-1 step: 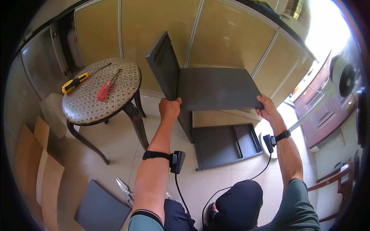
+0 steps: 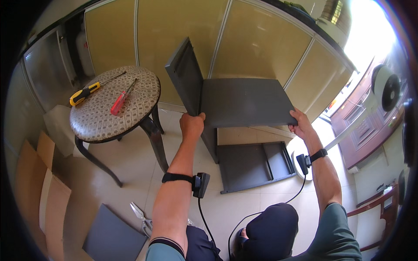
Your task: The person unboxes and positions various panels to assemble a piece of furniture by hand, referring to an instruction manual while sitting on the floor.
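A dark grey horizontal panel (image 2: 246, 102) sits level in front of me, its left end against a tall grey upright panel (image 2: 187, 74). My left hand (image 2: 192, 126) is closed round the near edge where these two panels meet. On the near right corner of the horizontal panel, my right hand (image 2: 301, 123) pinches with the thumb on top and the fingers bent beneath. Below lies another grey panel (image 2: 244, 167) with raised rims and a crossbar, on the floor by the upright's lower end. The far side of the joint is hidden from me.
A patterned round stool (image 2: 117, 113) at left carries a yellow-black screwdriver (image 2: 87, 93) and a red-handled screwdriver (image 2: 119, 103). Scissors (image 2: 141, 216) and a loose grey panel (image 2: 114, 235) lie on the floor near opened cardboard (image 2: 56, 213). A white fan (image 2: 386, 88) stands at right.
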A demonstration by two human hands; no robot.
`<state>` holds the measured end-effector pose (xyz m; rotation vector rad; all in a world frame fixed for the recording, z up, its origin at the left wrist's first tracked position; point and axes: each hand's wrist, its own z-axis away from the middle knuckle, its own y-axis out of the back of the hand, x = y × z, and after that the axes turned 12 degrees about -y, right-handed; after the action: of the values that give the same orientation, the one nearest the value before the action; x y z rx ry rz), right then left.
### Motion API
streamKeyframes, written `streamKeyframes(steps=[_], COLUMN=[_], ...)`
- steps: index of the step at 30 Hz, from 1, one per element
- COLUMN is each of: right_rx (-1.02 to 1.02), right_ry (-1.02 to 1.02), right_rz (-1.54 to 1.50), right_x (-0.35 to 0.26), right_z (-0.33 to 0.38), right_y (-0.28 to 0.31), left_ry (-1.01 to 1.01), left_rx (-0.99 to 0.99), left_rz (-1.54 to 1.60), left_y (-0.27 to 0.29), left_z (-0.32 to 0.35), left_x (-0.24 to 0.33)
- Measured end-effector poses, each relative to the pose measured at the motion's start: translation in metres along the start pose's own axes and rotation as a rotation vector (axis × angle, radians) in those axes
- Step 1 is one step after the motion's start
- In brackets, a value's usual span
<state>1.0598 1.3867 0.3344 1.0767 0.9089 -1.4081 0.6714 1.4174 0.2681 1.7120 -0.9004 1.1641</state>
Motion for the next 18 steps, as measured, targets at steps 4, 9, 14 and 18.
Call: streamKeyframes(steps=[4,9,14,18], right_rx=[0.031,0.033,0.090,0.090], right_ry=[-0.002,0.034,0.117,0.116], right_rz=[-0.053,-0.079,-0.133,-0.262], right_x=[0.008,0.013,0.019,0.032], right_z=[-0.001,-0.021,-0.015,-0.023], right_y=[-0.035,-0.001,0.065,0.110], left_ry=[-0.008,-0.130,-0.281,-0.380], left_rx=[0.001,-0.025,-0.080,-0.021], left_rz=[0.025,-0.024,-0.075,-0.326], left_y=[0.018,-0.008,-0.066,-0.102], left_z=[-0.010,-0.012,0.008,0.011], left_x=[-0.024,-0.015,0.022,0.050])
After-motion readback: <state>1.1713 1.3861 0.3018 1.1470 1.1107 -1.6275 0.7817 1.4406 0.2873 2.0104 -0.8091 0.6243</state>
